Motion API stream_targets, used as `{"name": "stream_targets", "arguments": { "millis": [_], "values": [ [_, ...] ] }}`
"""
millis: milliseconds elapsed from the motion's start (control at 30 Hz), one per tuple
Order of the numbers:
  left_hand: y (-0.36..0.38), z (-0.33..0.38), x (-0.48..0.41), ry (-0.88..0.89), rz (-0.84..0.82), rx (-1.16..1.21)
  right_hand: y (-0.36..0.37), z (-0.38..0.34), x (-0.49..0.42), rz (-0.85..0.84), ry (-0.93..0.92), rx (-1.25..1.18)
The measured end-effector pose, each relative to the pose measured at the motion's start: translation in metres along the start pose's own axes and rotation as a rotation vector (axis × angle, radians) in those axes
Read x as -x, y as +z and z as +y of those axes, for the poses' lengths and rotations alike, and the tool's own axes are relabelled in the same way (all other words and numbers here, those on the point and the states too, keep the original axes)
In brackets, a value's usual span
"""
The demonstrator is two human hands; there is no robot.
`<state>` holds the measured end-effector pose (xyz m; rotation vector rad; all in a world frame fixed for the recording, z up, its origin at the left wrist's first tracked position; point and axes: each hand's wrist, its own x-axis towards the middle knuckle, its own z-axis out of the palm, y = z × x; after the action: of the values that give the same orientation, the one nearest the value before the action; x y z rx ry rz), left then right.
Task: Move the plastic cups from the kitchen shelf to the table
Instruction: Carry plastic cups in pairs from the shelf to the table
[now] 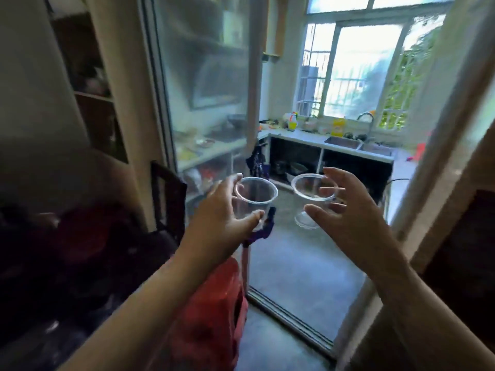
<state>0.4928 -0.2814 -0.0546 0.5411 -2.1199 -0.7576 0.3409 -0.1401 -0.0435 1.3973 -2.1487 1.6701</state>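
Observation:
Two clear plastic cups are held up at chest height in front of a kitchen doorway. My left hand (225, 212) grips the left cup (258, 196) from its left side, thumb low on its wall and fingers at the rim. My right hand (345, 210) holds the right cup (308, 194) from its right side, fingers spread around its wall. Both cups stand upright and look empty. They are apart, with a gap between them. No table shows in this view.
A sliding glass door (203, 97) stands at the left of the doorway, its track (289, 317) crossing the floor. A red plastic stool (211, 311) sits below my left arm. Beyond are a counter with a sink (345, 141), bottles and a window. Dark clutter fills the left.

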Motion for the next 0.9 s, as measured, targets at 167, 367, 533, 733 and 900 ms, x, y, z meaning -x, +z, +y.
{"name": "stream_targets", "arguments": {
  "millis": [167,367,533,733,900],
  "values": [
    [-0.104,-0.055,0.032,-0.155,0.174,-0.099,0.109,-0.042,-0.009,-0.206,-0.082,-0.168],
    [-0.173,-0.108,0.067,-0.307,0.306,-0.187,0.205,-0.069,-0.018,-0.382,-0.140,-0.233],
    [-0.200,-0.160,0.073,-0.446,0.291,-0.255,0.281,-0.066,-0.032,-0.526,-0.161,-0.264],
    [-0.218,-0.233,0.045,-0.535,0.342,-0.299,0.373,-0.050,-0.072,-0.646,-0.184,-0.301],
    [-0.230,-0.291,-0.001,-0.592,0.330,-0.313,0.444,-0.034,-0.122,-0.750,-0.166,-0.355]
  ]
}}
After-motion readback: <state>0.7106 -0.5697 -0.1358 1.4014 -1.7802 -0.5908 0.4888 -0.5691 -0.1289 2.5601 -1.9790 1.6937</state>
